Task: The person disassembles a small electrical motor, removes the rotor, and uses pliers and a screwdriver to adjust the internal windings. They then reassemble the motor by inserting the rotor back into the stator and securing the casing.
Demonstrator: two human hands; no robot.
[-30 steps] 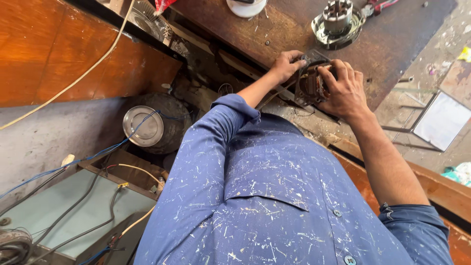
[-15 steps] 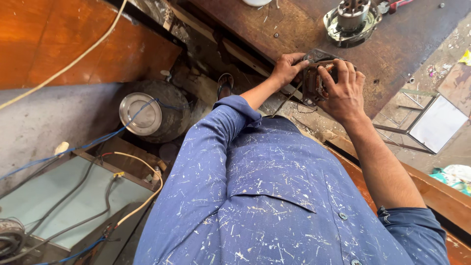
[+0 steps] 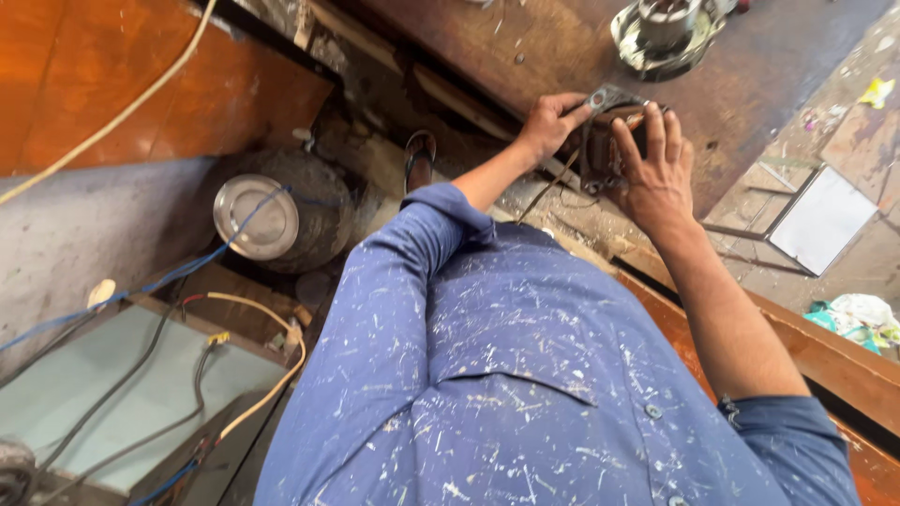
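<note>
Both hands clamp a small motor core.
My left hand (image 3: 547, 122) and right hand (image 3: 656, 173) grip the motor core (image 3: 609, 141) (looks heavy, rigid metal); I'd hold its outer frame.

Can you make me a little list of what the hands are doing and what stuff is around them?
Left hand: grips the left side of a small dark metal motor part.
Right hand: fingers spread over the same part's right side.
Surface: worn brown wooden workbench.
Behind the part: round shiny metal housing on the bench.
Lower left: round grey metal pot with lid, blue and yellow cables.
Clothing: blue paint-flecked shirt.
</note>
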